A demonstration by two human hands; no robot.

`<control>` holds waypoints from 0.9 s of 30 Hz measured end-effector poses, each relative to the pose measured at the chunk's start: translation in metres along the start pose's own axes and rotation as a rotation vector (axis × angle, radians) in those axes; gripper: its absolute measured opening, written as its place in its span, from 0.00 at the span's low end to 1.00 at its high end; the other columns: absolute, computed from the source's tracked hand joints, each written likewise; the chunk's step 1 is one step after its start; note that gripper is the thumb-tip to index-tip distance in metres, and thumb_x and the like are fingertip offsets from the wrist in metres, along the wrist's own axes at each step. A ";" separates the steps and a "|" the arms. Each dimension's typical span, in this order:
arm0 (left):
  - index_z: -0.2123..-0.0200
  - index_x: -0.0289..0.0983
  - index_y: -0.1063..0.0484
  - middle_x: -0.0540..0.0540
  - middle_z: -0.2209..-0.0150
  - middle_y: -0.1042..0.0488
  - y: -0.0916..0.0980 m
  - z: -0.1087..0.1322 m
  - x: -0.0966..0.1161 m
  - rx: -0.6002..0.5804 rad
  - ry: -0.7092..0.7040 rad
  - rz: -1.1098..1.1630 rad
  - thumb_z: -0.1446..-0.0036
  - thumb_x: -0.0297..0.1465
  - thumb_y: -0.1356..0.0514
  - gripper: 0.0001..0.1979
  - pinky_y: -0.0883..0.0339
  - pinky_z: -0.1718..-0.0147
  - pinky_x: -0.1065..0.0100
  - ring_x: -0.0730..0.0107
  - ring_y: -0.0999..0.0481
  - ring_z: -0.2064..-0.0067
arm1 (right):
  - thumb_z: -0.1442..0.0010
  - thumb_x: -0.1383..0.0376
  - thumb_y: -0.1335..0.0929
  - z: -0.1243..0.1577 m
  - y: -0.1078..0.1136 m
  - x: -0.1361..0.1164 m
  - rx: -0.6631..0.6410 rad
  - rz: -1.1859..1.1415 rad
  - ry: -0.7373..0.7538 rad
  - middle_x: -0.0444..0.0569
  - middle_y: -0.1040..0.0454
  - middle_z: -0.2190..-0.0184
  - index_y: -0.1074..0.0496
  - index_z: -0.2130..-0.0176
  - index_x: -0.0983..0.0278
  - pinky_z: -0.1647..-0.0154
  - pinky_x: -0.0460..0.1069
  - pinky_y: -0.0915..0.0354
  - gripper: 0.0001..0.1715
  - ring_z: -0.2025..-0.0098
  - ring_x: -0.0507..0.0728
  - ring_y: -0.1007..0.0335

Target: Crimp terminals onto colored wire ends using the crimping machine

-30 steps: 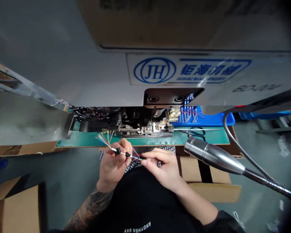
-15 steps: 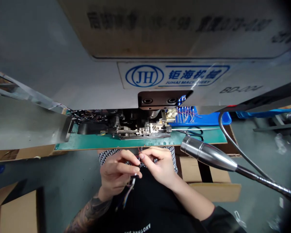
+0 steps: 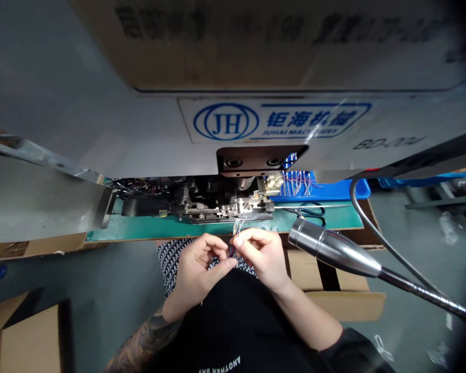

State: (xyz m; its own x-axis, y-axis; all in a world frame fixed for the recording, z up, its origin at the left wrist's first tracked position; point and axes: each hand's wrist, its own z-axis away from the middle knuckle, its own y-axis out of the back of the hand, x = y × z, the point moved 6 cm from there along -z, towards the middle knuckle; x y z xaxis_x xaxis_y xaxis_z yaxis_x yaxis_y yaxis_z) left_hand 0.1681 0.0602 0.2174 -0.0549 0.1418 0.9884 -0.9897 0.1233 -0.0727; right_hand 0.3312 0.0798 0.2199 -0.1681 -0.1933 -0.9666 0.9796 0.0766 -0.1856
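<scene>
A few thin wires, white, orange and dark, stick up between my hands toward the machine's metal head. My right hand pinches them between thumb and forefinger. Closed around their lower part is my left hand, its thumb near the right fingertips; the lower ends are mostly hidden by the fingers. Both hands are just in front of the green bench edge, above my lap.
A crimping-type machine overhangs the bench. To the right are a blue tray with wire bundles, scissors and a metal lamp on a flexible neck. Cardboard boxes stand on the floor.
The wires now point up toward the machine; before, a loose bundle hung below my left hand. Both hands have shifted slightly right, and my left hand has turned.
</scene>
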 end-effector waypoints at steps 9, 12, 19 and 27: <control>0.57 0.38 0.25 0.55 0.77 0.31 -0.002 0.001 -0.007 0.027 0.080 -0.030 0.37 0.33 0.29 0.10 0.33 0.73 0.71 0.73 0.28 0.75 | 0.34 0.57 0.23 -0.003 0.001 0.002 0.019 -0.061 0.057 0.40 0.26 0.79 0.18 0.67 0.60 0.80 0.45 0.34 0.12 0.81 0.50 0.35; 0.55 0.38 0.24 0.56 0.76 0.33 -0.004 0.002 -0.003 0.038 -0.002 -0.068 0.34 0.33 0.31 0.08 0.34 0.72 0.71 0.73 0.29 0.75 | 0.33 0.60 0.23 -0.003 0.002 -0.004 0.047 0.001 0.145 0.43 0.20 0.74 0.17 0.65 0.60 0.74 0.47 0.28 0.08 0.76 0.53 0.26; 0.60 0.35 0.22 0.52 0.76 0.30 -0.008 -0.005 0.001 -0.061 0.034 -0.096 0.31 0.36 0.34 0.09 0.37 0.74 0.71 0.72 0.30 0.74 | 0.31 0.66 0.25 0.002 -0.001 -0.015 -0.061 0.167 0.371 0.45 0.18 0.69 0.16 0.63 0.60 0.69 0.47 0.29 0.06 0.70 0.53 0.24; 0.66 0.36 0.23 0.52 0.75 0.30 -0.007 -0.009 0.002 -0.131 0.024 0.039 0.31 0.34 0.33 0.11 0.36 0.73 0.71 0.74 0.29 0.74 | 0.31 0.60 0.23 -0.009 0.001 -0.002 -0.089 -0.040 0.182 0.45 0.17 0.67 0.15 0.61 0.59 0.68 0.47 0.24 0.06 0.70 0.53 0.22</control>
State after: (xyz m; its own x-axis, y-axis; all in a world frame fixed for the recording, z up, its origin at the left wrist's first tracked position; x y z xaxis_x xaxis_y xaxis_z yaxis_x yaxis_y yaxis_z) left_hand 0.1758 0.0687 0.2182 -0.0883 0.1721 0.9811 -0.9610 0.2445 -0.1293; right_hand 0.3313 0.0889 0.2201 -0.2316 -0.0188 -0.9726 0.9595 0.1603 -0.2316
